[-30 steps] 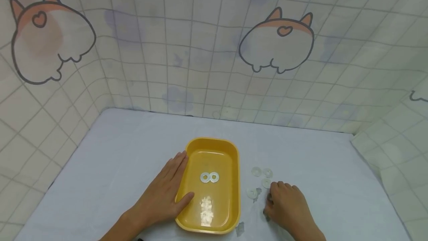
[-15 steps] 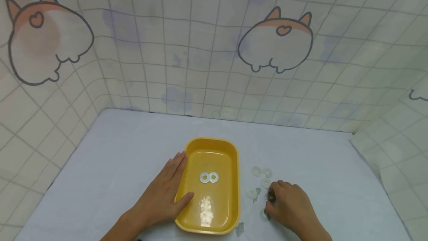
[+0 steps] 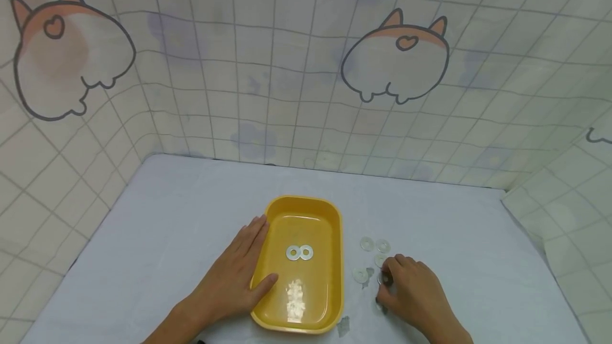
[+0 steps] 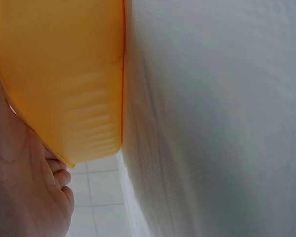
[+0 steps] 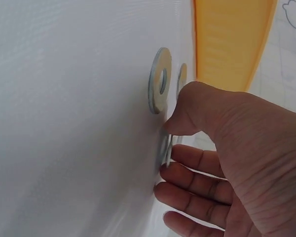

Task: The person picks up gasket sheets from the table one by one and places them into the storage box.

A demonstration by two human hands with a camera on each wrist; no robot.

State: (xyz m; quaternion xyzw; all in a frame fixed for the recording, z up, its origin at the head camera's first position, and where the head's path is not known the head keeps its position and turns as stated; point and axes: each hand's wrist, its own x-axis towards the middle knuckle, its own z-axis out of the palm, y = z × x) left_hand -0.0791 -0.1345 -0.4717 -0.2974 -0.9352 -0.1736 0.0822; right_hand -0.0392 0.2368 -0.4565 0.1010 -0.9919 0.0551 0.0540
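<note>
A yellow tray (image 3: 296, 222) sits on the white-covered table, two overlapping metal washers (image 3: 289, 254) lying flat inside it. My left hand (image 3: 229, 277) rests along the tray's left side, its fingers straight and the thumb over the rim. To the right of the tray, my right hand (image 3: 415, 293) pinches a metal washer (image 5: 169, 152) between thumb and fingertips, tilted up close to the table. Nearer the camera in the right wrist view, another washer (image 5: 155, 91) lies on the cloth. Its counterpart in the head view is partly hidden below the right thumb.
Several loose washers (image 3: 356, 277) lie on the cloth between the tray and my right hand. Small grey patches (image 3: 343, 326) mark the cloth beside the tray. A tile-patterned curtain (image 3: 296, 94) with cartoon animals encloses the table's back and sides.
My right fingers have drawn back slightly and lifted one edge of a washer, which now shows between thumb and fingertips. The left hand and the tray have stayed in place.
</note>
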